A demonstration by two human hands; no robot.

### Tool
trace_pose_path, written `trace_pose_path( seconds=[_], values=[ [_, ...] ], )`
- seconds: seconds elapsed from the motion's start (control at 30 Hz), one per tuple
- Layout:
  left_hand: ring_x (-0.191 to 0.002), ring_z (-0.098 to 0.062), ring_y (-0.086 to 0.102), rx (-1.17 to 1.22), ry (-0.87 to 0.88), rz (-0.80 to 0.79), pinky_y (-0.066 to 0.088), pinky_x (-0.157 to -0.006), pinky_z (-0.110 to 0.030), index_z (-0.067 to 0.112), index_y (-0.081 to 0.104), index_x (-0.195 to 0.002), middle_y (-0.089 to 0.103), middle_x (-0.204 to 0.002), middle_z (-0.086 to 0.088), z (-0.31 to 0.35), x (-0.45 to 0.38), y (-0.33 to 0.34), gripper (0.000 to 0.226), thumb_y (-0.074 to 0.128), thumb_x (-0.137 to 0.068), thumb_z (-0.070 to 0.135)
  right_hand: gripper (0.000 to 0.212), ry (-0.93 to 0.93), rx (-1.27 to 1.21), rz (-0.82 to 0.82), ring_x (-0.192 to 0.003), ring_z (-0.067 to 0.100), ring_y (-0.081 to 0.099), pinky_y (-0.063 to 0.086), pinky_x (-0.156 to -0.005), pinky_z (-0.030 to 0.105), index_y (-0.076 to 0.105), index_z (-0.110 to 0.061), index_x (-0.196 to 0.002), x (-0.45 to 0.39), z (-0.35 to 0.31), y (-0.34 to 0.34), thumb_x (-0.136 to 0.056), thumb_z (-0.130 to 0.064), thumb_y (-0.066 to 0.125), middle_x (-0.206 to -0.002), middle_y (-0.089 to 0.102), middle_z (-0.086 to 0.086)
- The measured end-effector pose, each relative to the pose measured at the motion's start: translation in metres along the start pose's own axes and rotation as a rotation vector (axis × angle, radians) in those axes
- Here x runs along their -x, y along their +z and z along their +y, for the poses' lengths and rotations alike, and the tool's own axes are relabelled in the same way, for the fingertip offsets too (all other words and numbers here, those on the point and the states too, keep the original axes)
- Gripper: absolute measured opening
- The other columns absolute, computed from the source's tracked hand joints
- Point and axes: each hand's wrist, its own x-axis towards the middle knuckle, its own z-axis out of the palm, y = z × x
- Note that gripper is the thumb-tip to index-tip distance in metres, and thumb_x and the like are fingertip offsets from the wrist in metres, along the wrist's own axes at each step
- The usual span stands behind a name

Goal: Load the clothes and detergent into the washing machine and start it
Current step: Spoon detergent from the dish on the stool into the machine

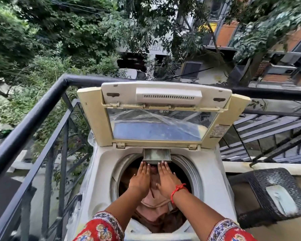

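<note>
A white top-loading washing machine [101, 164] stands on a balcony with its cream lid [97, 122] raised upright. Pink and brown clothes [155, 211] lie inside the round drum. At the drum's far rim a grey detergent drawer [157, 155] sticks out, pulled open. My left hand [140, 178] and my right hand [167, 180] reach over the drum, palms down, fingers flat and together. The fingertips of both touch the drawer's front edge. Neither hand holds anything. A red thread circles my right wrist.
A black metal railing [33, 112] runs along the left and behind the machine. A dark woven stool [274, 192] with a pale worn patch stands close on the right. Trees and buildings lie beyond, below the balcony.
</note>
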Motion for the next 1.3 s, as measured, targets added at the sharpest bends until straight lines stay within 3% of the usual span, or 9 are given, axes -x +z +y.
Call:
trace_pose_path(
  seconds=[0.1, 0.37, 0.77, 1.3],
  values=[
    [-0.148, -0.017, -0.017, 0.022, 0.014, 0.064, 0.028, -0.117, -0.036, 0.007, -0.009, -0.152, -0.016, -0.161, -0.006, 0.003, -0.006, -0.001, 0.066, 0.027, -0.097, 0.009, 0.08, -0.002, -0.016, 0.056, -0.148, 0.014, -0.013, 0.019, -0.119, 0.045, -0.007, -0.014, -0.153, -0.008, 0.0, -0.003, -0.095, -0.032, 0.045, -0.161, -0.012, -0.001],
    [-0.148, -0.016, -0.016, 0.065, 0.012, 0.043, 0.026, -0.118, -0.036, 0.009, -0.007, -0.153, -0.012, -0.162, -0.004, 0.008, -0.022, 0.001, 0.067, 0.029, -0.097, 0.007, 0.073, 0.001, -0.038, 0.044, -0.148, 0.017, -0.011, 0.012, -0.121, 0.044, -0.004, -0.01, -0.153, -0.024, 0.003, -0.005, -0.096, -0.03, 0.037, -0.162, -0.01, 0.005],
    [-0.149, -0.016, -0.014, -0.018, 0.052, 0.094, 0.024, -0.118, -0.039, 0.013, -0.008, -0.153, -0.012, -0.162, -0.001, -0.018, -0.04, -0.005, 0.065, 0.026, -0.098, 0.01, 0.075, -0.006, 0.003, 0.117, -0.149, 0.017, -0.008, 0.011, -0.121, 0.045, -0.005, -0.009, -0.153, -0.042, 0.002, -0.007, -0.097, -0.032, 0.04, -0.162, -0.008, 0.005],
    [-0.149, -0.02, -0.015, -0.015, 0.033, 0.016, 0.028, -0.117, -0.038, 0.008, -0.006, -0.153, -0.01, -0.163, -0.006, -0.011, -0.05, -0.006, 0.07, 0.033, -0.095, 0.003, 0.083, 0.016, -0.014, -0.011, -0.149, 0.022, -0.01, 0.011, -0.118, 0.054, -0.005, -0.008, -0.153, -0.056, -0.001, -0.013, -0.091, -0.035, 0.043, -0.161, -0.009, 0.008]
  ],
)
